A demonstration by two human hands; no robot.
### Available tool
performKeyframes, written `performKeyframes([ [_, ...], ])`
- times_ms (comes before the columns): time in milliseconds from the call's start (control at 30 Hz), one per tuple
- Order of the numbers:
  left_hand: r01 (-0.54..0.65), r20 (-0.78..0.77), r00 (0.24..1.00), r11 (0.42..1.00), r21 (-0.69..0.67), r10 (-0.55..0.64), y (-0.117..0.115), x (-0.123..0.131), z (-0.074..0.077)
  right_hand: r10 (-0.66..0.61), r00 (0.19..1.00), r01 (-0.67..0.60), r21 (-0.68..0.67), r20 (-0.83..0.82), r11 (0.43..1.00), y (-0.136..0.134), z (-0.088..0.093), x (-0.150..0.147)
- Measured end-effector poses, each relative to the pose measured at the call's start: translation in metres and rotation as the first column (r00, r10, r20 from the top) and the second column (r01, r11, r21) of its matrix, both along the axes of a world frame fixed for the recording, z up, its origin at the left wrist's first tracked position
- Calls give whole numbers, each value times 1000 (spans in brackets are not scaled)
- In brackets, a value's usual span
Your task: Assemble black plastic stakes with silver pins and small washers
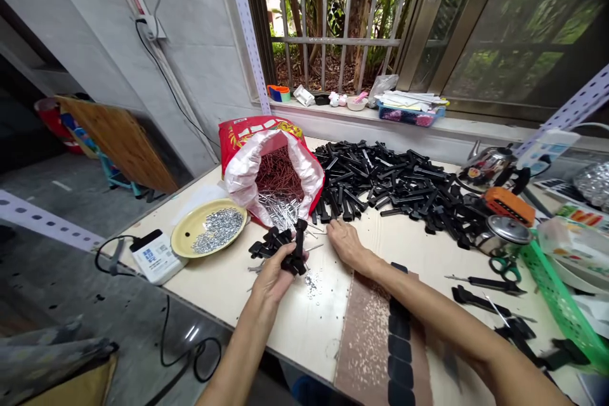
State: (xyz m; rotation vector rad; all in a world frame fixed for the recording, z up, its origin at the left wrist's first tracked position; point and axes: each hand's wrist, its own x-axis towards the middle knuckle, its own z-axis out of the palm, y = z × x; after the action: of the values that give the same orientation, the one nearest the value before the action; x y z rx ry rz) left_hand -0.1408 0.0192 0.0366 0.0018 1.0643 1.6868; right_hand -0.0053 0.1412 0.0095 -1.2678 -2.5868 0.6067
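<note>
My left hand point(275, 276) is closed around several black plastic parts point(297, 254), which stick out past the fingers. Just right of it, my right hand point(346, 244) rests low on the table at the near edge of a large pile of similar black parts point(394, 181). Its fingers are bent together, and what is in them is hidden. Behind both hands, a red bag point(233, 130) lies with its mouth toward me, showing reddish-brown and silver long screws point(280, 206). Small metal pieces point(311, 282) are scattered beside my left hand.
A yellow dish point(177, 242) of small metal pieces and a white box point(159, 259) stand left. A brown mat point(361, 342) lies under my right forearm. Right are screwdriver-like tools point(490, 283), scissors point(507, 266), a kettle point(490, 168) and a green basket point(556, 298).
</note>
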Motion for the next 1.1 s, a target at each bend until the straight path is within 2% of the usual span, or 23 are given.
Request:
performKeyframes([
  [67,47,63,997,999,6,-48,-3,-3,1,-41,999,41,-4,-21,999,8,5,14],
  [133,28,41,999,999,-30,-27,-5,-4,1,-81,995,79,-27,-56,996,16,14,27],
  [200,9,1,1000,999,-36,-9,-4,-3,-2,-80,976,64,-88,-202,994,17,26,35],
  [267,36,-51,998,999,-9,-36,-2,1,-6,-46,902,5,-97,-429,995,13,43,37],
  [333,51,-211,976,999,-15,-53,0,6,-11,51,807,-45,25,-589,999,5,64,36],
  [367,32,-348,937,999,-27,-39,0,8,-13,128,791,-66,124,-598,990,2,75,35],
  [400,-3,-505,863,999,-35,-15,0,9,-14,207,795,-91,225,-570,970,-2,86,34],
  [467,-81,-775,631,997,-12,42,-1,10,-14,332,837,-162,382,-436,910,-6,106,33],
  [533,-113,-909,412,993,25,70,-3,9,-11,375,885,-216,471,-276,855,-9,120,32],
  [567,-111,-938,339,993,38,73,-4,8,-10,382,900,-238,498,-209,834,-9,125,31],
  [633,-81,-965,252,995,58,76,-5,7,-8,402,909,-294,512,-112,807,-11,129,30],
  [733,-20,-981,177,997,72,75,-6,6,-9,438,899,-376,484,-16,790,-13,130,25],
  [800,6,-982,172,996,85,83,-7,6,-10,459,889,-412,440,-1,798,-13,131,21],
  [867,14,-971,227,996,84,79,-8,7,-8,531,846,-480,356,-53,801,-11,132,16],
  [933,13,-945,319,996,83,75,-9,8,-3,612,776,-566,259,-152,783,-6,134,10],
  [1000,19,-905,419,996,90,74,-9,8,3,636,728,-614,170,-257,771,2,133,4],
  [1100,-23,-786,610,994,108,99,-9,6,8,544,721,-572,75,-429,817,12,119,-2],
])
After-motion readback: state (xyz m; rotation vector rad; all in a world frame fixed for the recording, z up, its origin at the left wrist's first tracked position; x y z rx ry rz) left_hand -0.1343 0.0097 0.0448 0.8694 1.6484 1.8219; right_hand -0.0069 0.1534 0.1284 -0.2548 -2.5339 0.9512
